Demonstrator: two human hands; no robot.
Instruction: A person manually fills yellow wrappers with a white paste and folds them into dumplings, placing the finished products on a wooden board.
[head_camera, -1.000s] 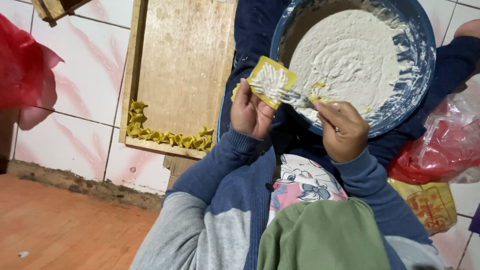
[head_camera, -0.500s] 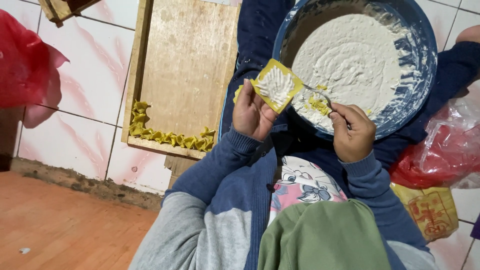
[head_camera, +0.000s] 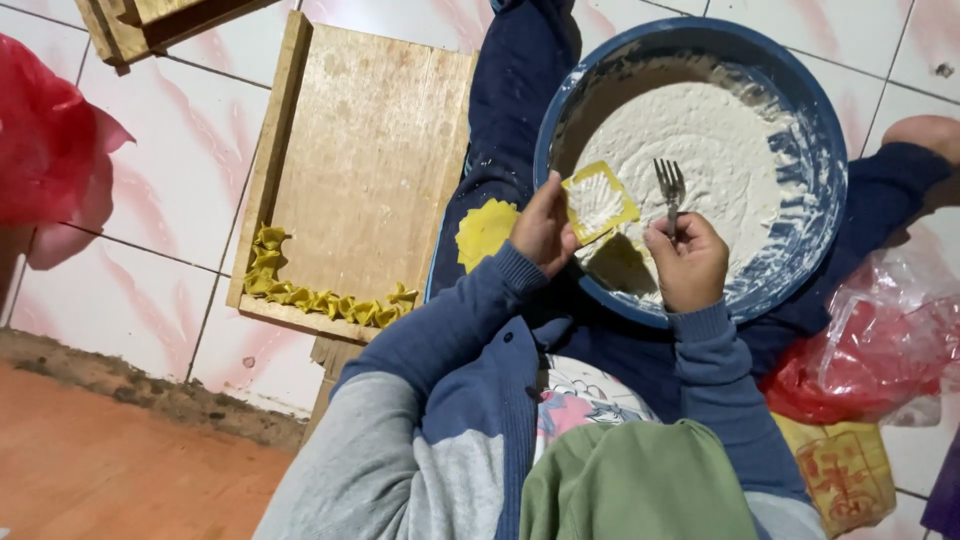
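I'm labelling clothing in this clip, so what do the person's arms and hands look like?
Both arms wear dark blue knit sleeves with ribbed cuffs; the upper parts turn grey toward the shoulders. The left hand and right hand are bare: no gloves, rings or watch visible.

A tiled floor (head_camera: 160, 230), white with pink streaks, carries a wooden board (head_camera: 370, 160) bearing a row of folded yellow dumplings (head_camera: 320, 298) along its near edge. A red plastic bag (head_camera: 45, 150) lies left; another red bag (head_camera: 860, 360) lies right.

Red bag (head_camera: 45, 150) & wood frame (head_camera: 130, 20) cut off at edges
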